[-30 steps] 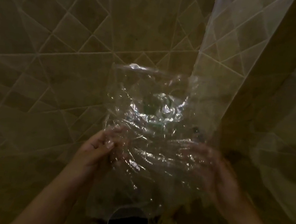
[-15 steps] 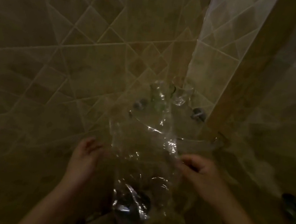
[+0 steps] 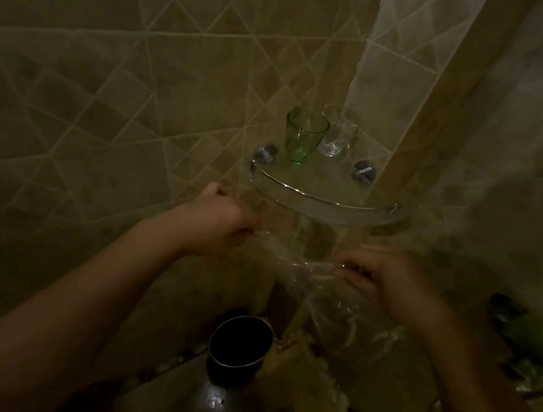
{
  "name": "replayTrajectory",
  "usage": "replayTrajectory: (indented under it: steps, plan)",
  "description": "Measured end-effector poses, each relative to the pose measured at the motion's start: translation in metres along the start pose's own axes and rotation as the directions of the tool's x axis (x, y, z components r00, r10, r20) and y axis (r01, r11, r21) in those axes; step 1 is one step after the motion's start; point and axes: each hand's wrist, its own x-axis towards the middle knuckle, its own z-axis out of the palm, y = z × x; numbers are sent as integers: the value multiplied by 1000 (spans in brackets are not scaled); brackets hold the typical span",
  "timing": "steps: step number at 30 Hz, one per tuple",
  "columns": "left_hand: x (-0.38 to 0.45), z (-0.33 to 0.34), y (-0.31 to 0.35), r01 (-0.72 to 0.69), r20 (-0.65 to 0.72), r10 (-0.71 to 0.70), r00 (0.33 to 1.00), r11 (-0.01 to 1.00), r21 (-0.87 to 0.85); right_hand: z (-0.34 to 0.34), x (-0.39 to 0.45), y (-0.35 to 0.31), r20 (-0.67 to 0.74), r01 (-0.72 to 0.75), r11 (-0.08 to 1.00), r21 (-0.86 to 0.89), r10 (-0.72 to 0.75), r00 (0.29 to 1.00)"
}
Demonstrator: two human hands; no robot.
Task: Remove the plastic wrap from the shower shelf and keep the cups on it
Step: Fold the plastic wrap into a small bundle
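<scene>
Clear plastic wrap now hangs below the corner shelf, where a second ago it was stretched up in front of the cups like a curtain. It has come down and off the shelf front, bunched into a crumpled strip between the two hands. The left hand is closed in a fist on the upper end of the strip, just beside the shelf's left corner (one edge may still be clinging there, the film is too faint to tell). The right hand pinches the lower part with its fingertips, well under the rail.

The green cup and the clear glass cup stand upright at the back of the shelf, touching or nearly so, no longer veiled. So the uncovering looks almost done and the cups kept their place. What seems left is pulling the last of the film clear without snagging the rail. A dark bin stands on the floor below, a likely spot for the wad.
</scene>
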Motion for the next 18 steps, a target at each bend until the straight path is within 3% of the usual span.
replayTrajectory:
  steps: [3,6,11,15,18]
  plan:
    - [-11,0,-5,-23,-75,7,997,977,-214,-4,-10,7,-63,-215,976,-21,214,975]
    - [-18,-10,-5,24,-85,-51,995,956,-293,-4,-15,13,-65,-331,944,3,331,942]
    - [-16,-33,-7,48,-117,-67,991,986,-158,-6,-22,19,-55,-378,925,37,379,924]
    - [-6,-60,-2,-62,-245,57,968,998,-12,-17,-20,24,32,-405,913,46,404,914]
    - [5,-77,7,-115,-236,118,965,993,27,-22,-7,18,53,-428,890,155,425,904]
